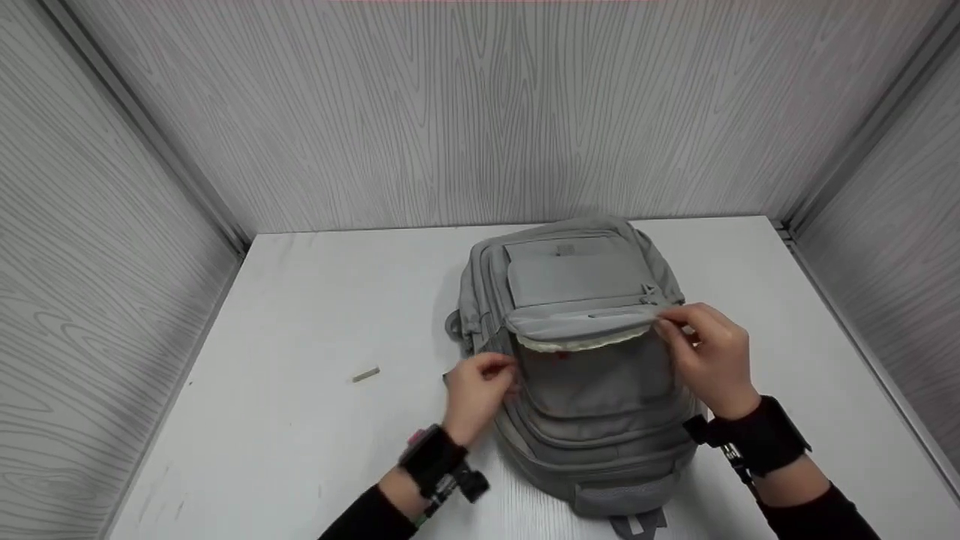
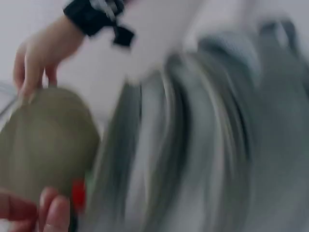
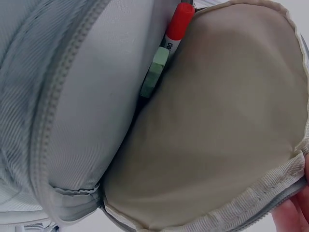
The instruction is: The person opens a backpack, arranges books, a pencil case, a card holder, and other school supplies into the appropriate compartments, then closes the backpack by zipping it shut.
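A grey backpack [image 1: 592, 420] lies flat on the white table [image 1: 300, 315]. Its front pocket flap [image 1: 577, 328] is folded back, showing beige lining [image 3: 222, 125]. My right hand [image 1: 669, 324] pinches the flap's right edge by the zip; its fingertips [image 3: 292, 217] show in the right wrist view. My left hand [image 1: 504, 373] has its fingers curled on the pocket's left edge. Inside the pocket sit a red-capped marker [image 3: 179, 21] and a pale green piece [image 3: 153, 77]. The left wrist view is blurred; it shows the flap [image 2: 46, 145] and my right hand [image 2: 34, 63].
A small beige stick [image 1: 366, 373] lies on the table left of the backpack. Wood-grain grey walls [image 1: 480, 112] close in the table at the back and on both sides. Bare tabletop stretches to the left and to the far right of the bag.
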`<action>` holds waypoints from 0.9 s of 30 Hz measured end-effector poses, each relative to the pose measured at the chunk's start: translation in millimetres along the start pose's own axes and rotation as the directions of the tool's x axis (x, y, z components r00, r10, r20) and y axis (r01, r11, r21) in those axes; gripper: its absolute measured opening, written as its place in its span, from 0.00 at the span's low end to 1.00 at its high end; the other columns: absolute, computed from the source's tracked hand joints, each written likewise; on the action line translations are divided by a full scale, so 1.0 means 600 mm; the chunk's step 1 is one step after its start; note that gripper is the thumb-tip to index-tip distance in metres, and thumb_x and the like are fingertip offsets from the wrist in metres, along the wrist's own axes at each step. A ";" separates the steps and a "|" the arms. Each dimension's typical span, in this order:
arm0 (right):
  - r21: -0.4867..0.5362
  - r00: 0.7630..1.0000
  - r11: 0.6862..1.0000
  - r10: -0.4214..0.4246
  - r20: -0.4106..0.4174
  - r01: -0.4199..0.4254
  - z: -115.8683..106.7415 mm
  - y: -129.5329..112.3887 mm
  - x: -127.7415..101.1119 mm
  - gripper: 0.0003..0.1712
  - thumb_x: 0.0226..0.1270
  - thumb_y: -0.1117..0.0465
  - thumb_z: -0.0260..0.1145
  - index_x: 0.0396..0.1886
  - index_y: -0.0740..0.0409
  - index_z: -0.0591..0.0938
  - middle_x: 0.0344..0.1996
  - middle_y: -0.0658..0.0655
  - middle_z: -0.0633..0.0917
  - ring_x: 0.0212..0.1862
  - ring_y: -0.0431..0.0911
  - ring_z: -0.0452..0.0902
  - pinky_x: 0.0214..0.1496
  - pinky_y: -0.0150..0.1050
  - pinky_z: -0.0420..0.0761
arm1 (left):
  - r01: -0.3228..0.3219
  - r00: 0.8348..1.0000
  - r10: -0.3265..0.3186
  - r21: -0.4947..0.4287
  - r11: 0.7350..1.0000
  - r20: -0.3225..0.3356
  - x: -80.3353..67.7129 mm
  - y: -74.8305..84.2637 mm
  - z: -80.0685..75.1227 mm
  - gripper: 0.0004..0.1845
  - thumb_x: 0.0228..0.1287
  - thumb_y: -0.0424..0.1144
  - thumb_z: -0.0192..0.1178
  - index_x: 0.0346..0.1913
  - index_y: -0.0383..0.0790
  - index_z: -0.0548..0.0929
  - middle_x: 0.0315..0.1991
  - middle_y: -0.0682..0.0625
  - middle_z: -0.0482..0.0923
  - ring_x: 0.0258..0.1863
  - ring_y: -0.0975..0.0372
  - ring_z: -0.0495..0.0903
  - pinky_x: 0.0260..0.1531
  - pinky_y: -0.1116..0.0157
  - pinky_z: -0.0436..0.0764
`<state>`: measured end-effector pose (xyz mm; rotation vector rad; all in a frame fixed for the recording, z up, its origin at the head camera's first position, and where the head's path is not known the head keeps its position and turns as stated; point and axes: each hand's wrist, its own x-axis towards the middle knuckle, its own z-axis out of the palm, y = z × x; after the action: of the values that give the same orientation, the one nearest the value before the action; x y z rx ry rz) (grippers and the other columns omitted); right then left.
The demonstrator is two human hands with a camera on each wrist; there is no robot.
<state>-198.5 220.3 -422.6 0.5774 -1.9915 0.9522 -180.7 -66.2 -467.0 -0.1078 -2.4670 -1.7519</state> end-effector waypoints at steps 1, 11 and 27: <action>0.001 1.000 1.000 0.004 0.002 -0.004 -0.001 0.001 0.000 0.09 0.49 0.78 0.73 0.30 0.65 0.86 0.25 0.61 0.84 0.30 0.32 0.76 0.36 0.16 0.71 | -0.034 0.999 0.035 0.092 0.995 -0.012 0.007 -0.019 -0.030 0.09 0.59 0.26 0.60 0.42 0.27 0.85 0.38 0.35 0.86 0.31 0.51 0.87 0.33 0.66 0.85; 0.005 0.999 0.999 0.042 0.033 -0.043 -0.003 0.006 0.000 0.03 0.59 0.71 0.72 0.29 0.67 0.85 0.24 0.61 0.84 0.32 0.26 0.74 0.36 0.14 0.69 | 0.189 0.972 -0.229 0.771 0.608 -0.057 0.049 -0.188 -0.264 0.16 0.63 0.26 0.57 0.54 0.28 0.83 0.48 0.29 0.80 0.48 0.38 0.80 0.47 0.46 0.81; 0.003 1.000 1.000 0.025 -0.003 -0.025 0.004 0.000 0.000 0.12 0.45 0.81 0.73 0.29 0.65 0.85 0.24 0.60 0.84 0.29 0.32 0.75 0.35 0.15 0.70 | 0.294 0.951 -0.298 0.052 0.954 0.083 0.007 -0.046 -0.108 0.10 0.55 0.26 0.64 0.39 0.21 0.82 0.29 0.39 0.86 0.24 0.62 0.85 0.28 0.64 0.86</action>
<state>-199.6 218.8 -423.7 0.5536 -1.9996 0.9712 -184.8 -136.4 -471.0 0.2034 -2.6991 -1.8429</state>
